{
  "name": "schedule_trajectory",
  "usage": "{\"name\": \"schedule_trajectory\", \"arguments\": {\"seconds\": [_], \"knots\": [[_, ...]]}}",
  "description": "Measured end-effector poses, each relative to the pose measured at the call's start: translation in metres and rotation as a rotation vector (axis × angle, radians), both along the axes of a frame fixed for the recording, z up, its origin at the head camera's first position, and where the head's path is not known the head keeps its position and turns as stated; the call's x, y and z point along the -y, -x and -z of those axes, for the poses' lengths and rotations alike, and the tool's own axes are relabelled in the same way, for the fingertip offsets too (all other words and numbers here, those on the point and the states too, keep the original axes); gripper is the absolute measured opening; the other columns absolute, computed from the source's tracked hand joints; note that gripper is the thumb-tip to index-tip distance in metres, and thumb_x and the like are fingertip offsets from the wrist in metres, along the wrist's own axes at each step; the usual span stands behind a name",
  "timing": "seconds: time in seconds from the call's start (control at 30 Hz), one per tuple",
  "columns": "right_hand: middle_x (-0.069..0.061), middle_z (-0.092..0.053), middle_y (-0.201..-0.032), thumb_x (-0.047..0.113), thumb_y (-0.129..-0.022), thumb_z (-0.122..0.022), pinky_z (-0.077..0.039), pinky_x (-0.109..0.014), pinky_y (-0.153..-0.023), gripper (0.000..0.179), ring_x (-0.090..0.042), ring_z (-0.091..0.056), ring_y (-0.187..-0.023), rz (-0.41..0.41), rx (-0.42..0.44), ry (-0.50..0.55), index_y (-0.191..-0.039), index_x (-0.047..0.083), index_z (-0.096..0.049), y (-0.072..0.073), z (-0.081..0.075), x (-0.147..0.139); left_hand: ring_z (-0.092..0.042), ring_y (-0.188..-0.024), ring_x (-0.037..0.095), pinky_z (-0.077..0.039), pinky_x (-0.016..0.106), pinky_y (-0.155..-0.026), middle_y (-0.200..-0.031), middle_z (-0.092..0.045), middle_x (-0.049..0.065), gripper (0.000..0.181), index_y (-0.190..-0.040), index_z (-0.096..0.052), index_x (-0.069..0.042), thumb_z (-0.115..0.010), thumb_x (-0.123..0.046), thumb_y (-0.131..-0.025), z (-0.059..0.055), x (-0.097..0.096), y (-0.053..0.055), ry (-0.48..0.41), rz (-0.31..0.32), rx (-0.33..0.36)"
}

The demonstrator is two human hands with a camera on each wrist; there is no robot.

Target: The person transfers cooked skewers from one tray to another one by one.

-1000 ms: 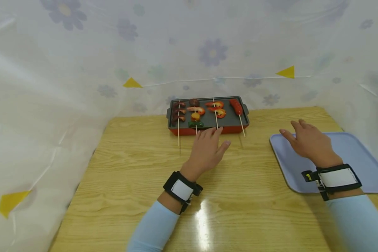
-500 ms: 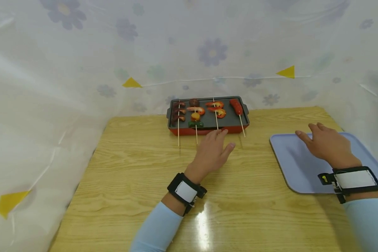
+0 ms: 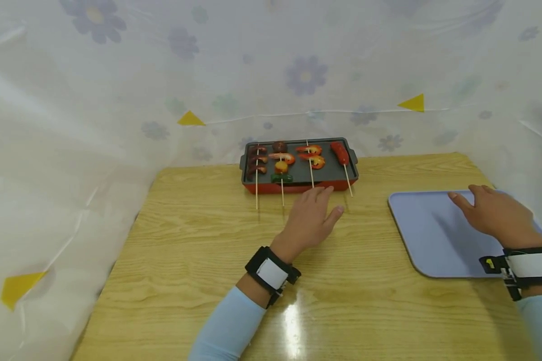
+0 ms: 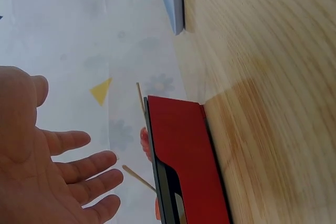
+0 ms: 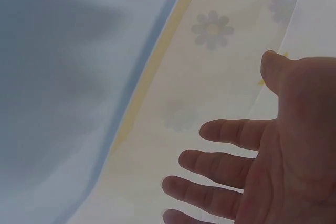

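Note:
My left hand [image 3: 310,219], fingers extended and holding nothing, hovers in front of a small red and black grill [image 3: 298,174]. Its fingertips overlap the grill's front edge near the stick of a shrimp skewer [image 3: 313,161]. Also lying on the grill are a sausage skewer [image 3: 341,153] at the right, a mixed skewer [image 3: 281,167] with a yellow piece and a green piece, and a brown skewer [image 3: 257,160] at the left. Over the blue tray [image 3: 426,240] my right hand [image 3: 497,215] is spread, empty, its shadow falling on the tray.
Both hands work over a wooden table [image 3: 185,260]. A whitish flowered plastic sheet [image 3: 253,65] stands behind the grill and along both sides. Yellow triangles [image 3: 190,119] are stuck on it. The skewer sticks jut over the grill's front edge.
My right hand has moved to the right across the tray. My left hand has shifted slightly right and toward me, uncovering the mixed skewer's stick. The skewers have stayed put.

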State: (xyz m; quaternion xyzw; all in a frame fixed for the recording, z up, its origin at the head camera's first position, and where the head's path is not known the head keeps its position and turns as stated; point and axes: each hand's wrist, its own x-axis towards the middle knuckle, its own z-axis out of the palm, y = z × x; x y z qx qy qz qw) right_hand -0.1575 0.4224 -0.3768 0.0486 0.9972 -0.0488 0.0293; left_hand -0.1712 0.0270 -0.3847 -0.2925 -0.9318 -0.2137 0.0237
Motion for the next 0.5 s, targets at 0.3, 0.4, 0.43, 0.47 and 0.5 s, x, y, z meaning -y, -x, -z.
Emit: {"name": "schedule_trajectory", "arguments": {"seconds": [0.3, 0.4, 0.43, 0.47, 0.5], "knots": [[-0.052, -0.039, -0.126, 0.062, -0.099, -0.023, -0.042, -0.073, -0.083, 0.099, -0.066, -0.045, -0.102, 0.014, 0.092, 0.071, -0.132, -0.030, -0.033, 0.005, 0.012, -0.029, -0.046, -0.136, 0.024, -0.039, 0.042, -0.113, -0.146, -0.050, 0.012, 0.063, -0.151, -0.038, -0.006, -0.033, -0.047, -0.103, 0.001, -0.018, -0.004, 0.041, 0.041, -0.074], [-0.052, -0.041, -0.125, 0.063, -0.099, -0.025, -0.044, -0.072, -0.081, 0.100, -0.065, -0.047, -0.099, 0.028, 0.112, 0.076, -0.130, -0.031, -0.034, 0.004, 0.017, -0.035, -0.046, -0.136, 0.024, -0.039, 0.042, -0.113, -0.147, -0.050, 0.011, 0.064, -0.151, -0.038, -0.006, -0.031, -0.048, -0.103, 0.002, -0.026, -0.006, 0.079, 0.053, -0.096], [-0.052, -0.041, -0.124, 0.063, -0.098, -0.025, -0.044, -0.071, -0.081, 0.100, -0.065, -0.048, -0.098, 0.030, 0.118, 0.076, -0.129, -0.032, -0.035, 0.004, 0.018, -0.037, -0.046, -0.136, 0.024, -0.039, 0.042, -0.113, -0.147, -0.050, 0.010, 0.064, -0.151, -0.038, -0.006, -0.030, -0.049, -0.104, 0.003, -0.029, -0.007, 0.095, 0.057, -0.099], [-0.052, -0.042, -0.123, 0.063, -0.098, -0.026, -0.045, -0.071, -0.080, 0.100, -0.065, -0.049, -0.097, 0.032, 0.120, 0.075, -0.127, -0.032, -0.036, 0.003, 0.019, -0.038, -0.046, -0.137, 0.023, -0.038, 0.042, -0.114, -0.147, -0.049, 0.010, 0.065, -0.151, -0.037, -0.007, -0.028, -0.050, -0.103, 0.004, -0.031, -0.008, 0.110, 0.059, -0.097], [-0.052, -0.042, -0.123, 0.063, -0.098, -0.026, -0.045, -0.070, -0.080, 0.099, -0.065, -0.049, -0.097, 0.037, 0.124, 0.073, -0.127, -0.032, -0.036, 0.003, 0.020, -0.040, -0.045, -0.137, 0.023, -0.038, 0.042, -0.114, -0.148, -0.049, 0.009, 0.066, -0.152, -0.037, -0.007, -0.027, -0.051, -0.103, 0.005, -0.034, -0.009, 0.122, 0.061, -0.089]]}}
